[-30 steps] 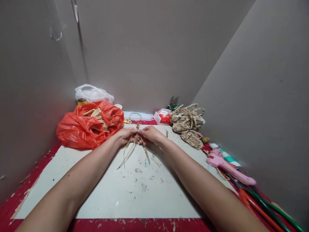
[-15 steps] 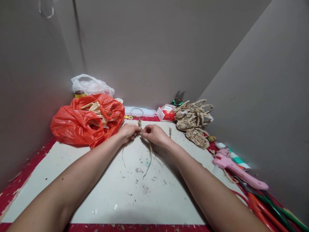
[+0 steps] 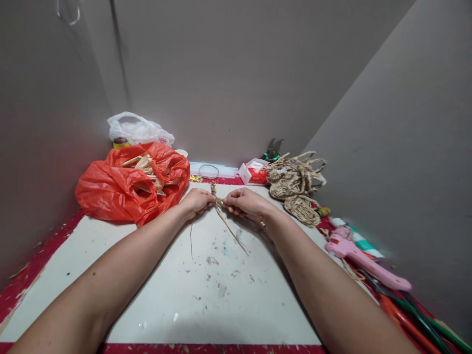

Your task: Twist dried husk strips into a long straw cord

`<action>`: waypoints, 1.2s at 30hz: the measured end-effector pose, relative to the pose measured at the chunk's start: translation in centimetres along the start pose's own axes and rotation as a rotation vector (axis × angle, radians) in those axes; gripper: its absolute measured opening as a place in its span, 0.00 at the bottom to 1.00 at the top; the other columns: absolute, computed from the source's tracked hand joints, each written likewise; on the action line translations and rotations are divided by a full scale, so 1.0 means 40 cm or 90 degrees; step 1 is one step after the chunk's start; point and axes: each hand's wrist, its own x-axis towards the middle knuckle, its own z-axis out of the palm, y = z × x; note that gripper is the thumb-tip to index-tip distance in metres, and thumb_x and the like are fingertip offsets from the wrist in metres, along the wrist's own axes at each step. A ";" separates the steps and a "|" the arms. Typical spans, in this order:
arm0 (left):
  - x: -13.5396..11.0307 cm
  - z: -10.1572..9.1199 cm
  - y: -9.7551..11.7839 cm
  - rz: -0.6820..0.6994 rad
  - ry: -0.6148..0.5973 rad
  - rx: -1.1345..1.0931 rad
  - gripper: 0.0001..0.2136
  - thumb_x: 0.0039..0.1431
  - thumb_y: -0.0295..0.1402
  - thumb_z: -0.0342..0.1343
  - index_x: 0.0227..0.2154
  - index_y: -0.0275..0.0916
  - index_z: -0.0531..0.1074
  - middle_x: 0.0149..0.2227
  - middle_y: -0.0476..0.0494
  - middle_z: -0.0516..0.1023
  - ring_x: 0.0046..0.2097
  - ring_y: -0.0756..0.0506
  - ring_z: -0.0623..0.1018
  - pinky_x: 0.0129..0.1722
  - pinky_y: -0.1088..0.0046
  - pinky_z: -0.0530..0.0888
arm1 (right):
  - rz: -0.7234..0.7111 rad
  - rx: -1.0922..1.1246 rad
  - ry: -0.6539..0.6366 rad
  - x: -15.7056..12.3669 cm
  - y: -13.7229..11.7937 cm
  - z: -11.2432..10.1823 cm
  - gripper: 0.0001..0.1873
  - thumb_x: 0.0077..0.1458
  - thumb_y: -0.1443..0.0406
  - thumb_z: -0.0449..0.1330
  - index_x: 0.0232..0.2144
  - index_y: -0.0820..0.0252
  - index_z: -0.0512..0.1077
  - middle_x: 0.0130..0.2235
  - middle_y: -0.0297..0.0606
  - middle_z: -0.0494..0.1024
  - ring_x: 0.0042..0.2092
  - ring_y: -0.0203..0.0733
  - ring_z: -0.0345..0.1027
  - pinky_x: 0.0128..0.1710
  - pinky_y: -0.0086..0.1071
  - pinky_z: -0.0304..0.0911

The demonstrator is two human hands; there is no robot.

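Observation:
My left hand (image 3: 198, 201) pinches a thin braid of dry straw (image 3: 213, 189), whose knotted top pokes up above the fingertips. Close beside it, my right hand (image 3: 246, 202) is closed on a straw strand (image 3: 220, 201) that comes off this braid toward the right. Loose strand ends (image 3: 232, 231) slant down to the right over the white board (image 3: 206, 314). Another thin strand hangs below my left hand. The fingers partly cover the middle of the braid.
A red plastic bag (image 3: 103, 191) with dry husks stands left, before a white bag (image 3: 138, 130). Woven straw slippers (image 3: 291, 184) are piled right, near a tissue pack (image 3: 253, 172) and pruning shears (image 3: 273, 150). A pink glue gun (image 3: 368, 260) and red-handled scissors (image 3: 401, 319) lie along the right edge.
My right hand has moved a little to the right, drawing a strand away from my left hand. The hanging ends now slant farther right. My left hand has stayed in place.

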 end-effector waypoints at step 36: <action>0.001 -0.027 0.014 -0.067 -0.094 -0.228 0.07 0.51 0.24 0.53 0.20 0.33 0.62 0.15 0.54 0.61 0.14 0.61 0.52 0.13 0.84 0.44 | 0.010 0.188 0.097 0.013 -0.017 0.128 0.13 0.58 0.60 0.52 0.27 0.63 0.66 0.22 0.38 0.72 0.20 0.31 0.63 0.17 0.23 0.59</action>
